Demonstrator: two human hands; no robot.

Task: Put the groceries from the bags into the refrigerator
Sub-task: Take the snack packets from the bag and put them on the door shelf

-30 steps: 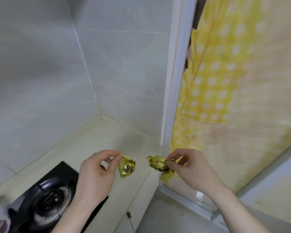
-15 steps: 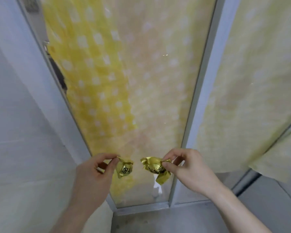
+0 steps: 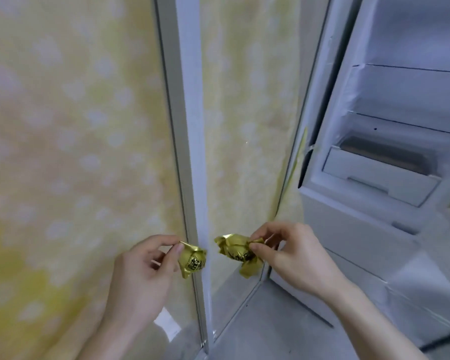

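- Up front, the left hand [image 3: 140,279] has its grip clamped on a small gold-foil sweet [image 3: 192,261] — thumb and forefinger pinch the twisted end of the wrapper, and the round body hangs to the right of the fingertips.
- The right hand [image 3: 294,258] is likewise clamped on a second gold-foil sweet [image 3: 238,252], thumb and fingers pinching its right-hand end; a loose tail of foil droops below it.
- Both sweets carry dark print on the foil, too small to read.
- The two sweets are held in the air at about the same height, near each other but not touching, with a gap between them.
- Behind that gap runs the pale upright frame [image 3: 190,141] of a glass door, with yellow dotted curtain [image 3: 70,126] showing through the panes on both sides.
- To the right stands the open refrigerator [image 3: 353,229] — white inside, with shelves [image 3: 411,97] above and a drawer [image 3: 374,175] pulled partly out below them.
- Neither sweet is inside the refrigerator; both are in front of the glass door, left of the refrigerator's opening.
- Grey floor [image 3: 276,331] shows beneath the right forearm.
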